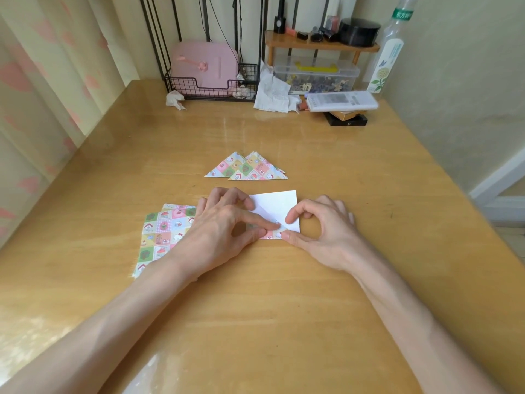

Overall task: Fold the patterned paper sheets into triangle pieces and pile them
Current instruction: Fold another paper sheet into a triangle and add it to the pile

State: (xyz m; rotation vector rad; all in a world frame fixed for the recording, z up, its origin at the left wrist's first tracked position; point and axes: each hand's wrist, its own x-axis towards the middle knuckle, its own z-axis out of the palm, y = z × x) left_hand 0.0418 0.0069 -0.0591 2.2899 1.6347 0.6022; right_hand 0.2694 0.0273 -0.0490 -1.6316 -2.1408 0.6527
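A paper sheet (pixel 279 206) lies white side up in the middle of the wooden table (pixel 284 308), its near edge turned up so a strip of the pattern shows. My left hand (pixel 224 223) pinches that turned-up edge from the left. My right hand (pixel 321 226) pinches the same edge at its near right corner between thumb and forefinger. Two folded patterned triangles (pixel 245 167) lie overlapping just beyond the sheet. A stack of flat patterned sheets (pixel 162 234) lies to the left, partly under my left forearm.
At the back stand a black wire rack (pixel 211 86) with a pink case, crumpled tissues (pixel 272 92), a clear box under a small wooden shelf (pixel 321 46), a bottle (pixel 389 52) and stacked boxes (pixel 343 106). A curtain hangs at left, a wall at right.
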